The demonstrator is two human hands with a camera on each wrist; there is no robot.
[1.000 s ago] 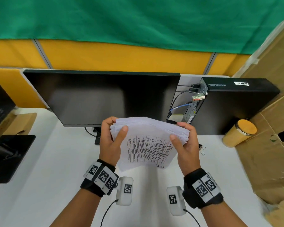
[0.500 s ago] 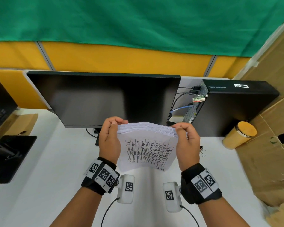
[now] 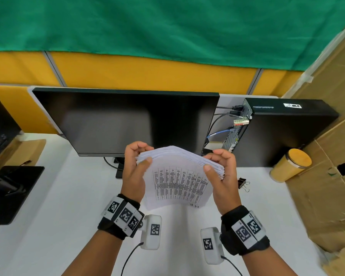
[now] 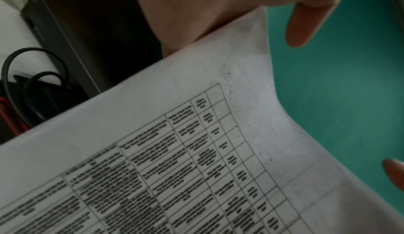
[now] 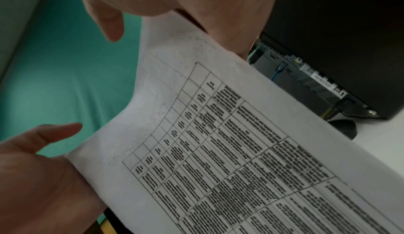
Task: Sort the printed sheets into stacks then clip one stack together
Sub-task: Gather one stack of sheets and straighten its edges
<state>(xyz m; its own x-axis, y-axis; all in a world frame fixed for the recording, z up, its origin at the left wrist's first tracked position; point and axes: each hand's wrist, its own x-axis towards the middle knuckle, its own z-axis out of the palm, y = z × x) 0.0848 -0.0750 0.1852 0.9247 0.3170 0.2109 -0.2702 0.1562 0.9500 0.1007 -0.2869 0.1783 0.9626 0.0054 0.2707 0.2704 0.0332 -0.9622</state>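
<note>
- White desk (image 3: 48, 226) across the lower frame, sheets (image 3: 177, 184) at centre, held upright.
- Left hand (image 3: 134, 172) and right hand (image 3: 220, 176) grip the sides, thumbs now back in front.
- Top edges fan again: no stacks yet; binder clip (image 3: 243, 183) waits right of centre.

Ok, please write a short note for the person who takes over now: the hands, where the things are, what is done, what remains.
Left hand: grips the left edge of the stack of printed sheets, thumb on the front.
Right hand: grips the right edge the same way.
The stack is held above the white desk, in front of the monitor, its top edge bowed and fanned.
The binder clip lies on the desk, right of the right hand, untouched.
Done: all sheets are in hand. No sorted stacks lie on the desk.
Left: sort into stacks, then clip one.
</note>
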